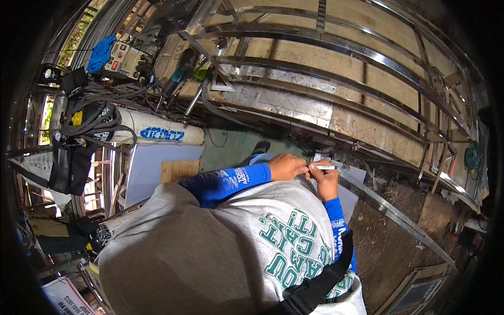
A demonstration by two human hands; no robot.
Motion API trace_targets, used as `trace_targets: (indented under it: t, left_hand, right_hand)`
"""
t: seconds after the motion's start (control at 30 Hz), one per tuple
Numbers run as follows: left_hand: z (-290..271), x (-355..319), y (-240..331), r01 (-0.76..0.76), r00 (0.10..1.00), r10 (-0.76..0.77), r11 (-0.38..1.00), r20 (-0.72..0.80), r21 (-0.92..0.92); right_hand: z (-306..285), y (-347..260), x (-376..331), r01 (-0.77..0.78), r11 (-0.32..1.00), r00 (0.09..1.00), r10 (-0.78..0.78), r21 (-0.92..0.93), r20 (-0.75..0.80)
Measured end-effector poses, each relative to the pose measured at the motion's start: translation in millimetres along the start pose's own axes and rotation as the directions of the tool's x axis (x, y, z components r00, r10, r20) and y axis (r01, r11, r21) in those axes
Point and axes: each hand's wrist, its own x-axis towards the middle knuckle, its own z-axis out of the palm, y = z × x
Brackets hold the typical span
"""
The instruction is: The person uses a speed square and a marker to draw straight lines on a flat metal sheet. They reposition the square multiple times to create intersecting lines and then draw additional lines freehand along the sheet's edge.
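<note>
- Looking down over a grey printed shirt (231, 247) with blue sleeves (223, 181), the view shows both hands meeting just in front of the chest.
- The right hand (326, 181) grasps a thin white marker (324, 167) between thumb and fingers, holding it nearly level with its tip pointing to the person's right, the way a pen is steadied for fine marking.
- The left hand (286, 166) sits curled just beside the marker's near end, fingertips touching or almost touching it; whether it grips the marker or only braces it cannot be told.
- The marker lies at the top of the right fist, between the two hands, directly above a long shiny steel bar (388, 207).
- That bar runs diagonally away to the lower right, apparently resting across the person's lap so the hands can reach it.
- A pale grey sheet (160, 165) and a small plywood square (178, 169) lie on the floor to the left.
- A white cylinder (157, 131) draped with black cables (92, 118) lies further left.
- A large steel frame (336, 79) over boards fills the upper view.
</note>
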Motion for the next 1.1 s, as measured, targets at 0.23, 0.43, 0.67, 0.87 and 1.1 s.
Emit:
trace_targets:
  t: [0.23,0.43,0.67,0.87,1.1]
  left_hand:
    - [-8,-5,-4,-0.015,0.999,0.012,0.998,-0.051,-0.055]
    - [-7,-14,-12,0.001,0.999,-0.015,0.931,-0.037,-0.364]
    - [-56,-115,-142,0.238,0.956,-0.274,0.932,-0.102,-0.274]
    - [-87,-76,-174,0.310,0.779,-0.247,0.951,-0.576,0.012]
    - [-95,87,-159,0.249,0.795,0.074,0.866,-0.602,0.434]
  right_hand:
    - [7,1,8,-0.001,0.999,0.999,-0.001,0.043,0.050]
    - [21,-13,10,-0.045,0.999,0.996,0.047,-0.030,0.072]
    - [-93,-57,24,0.290,0.933,0.877,-0.170,0.213,-0.449]
    - [-164,-69,45,0.285,0.937,0.792,-0.111,0.202,-0.600]
    - [-107,-29,146,0.189,0.982,0.886,-0.167,0.009,-0.432]
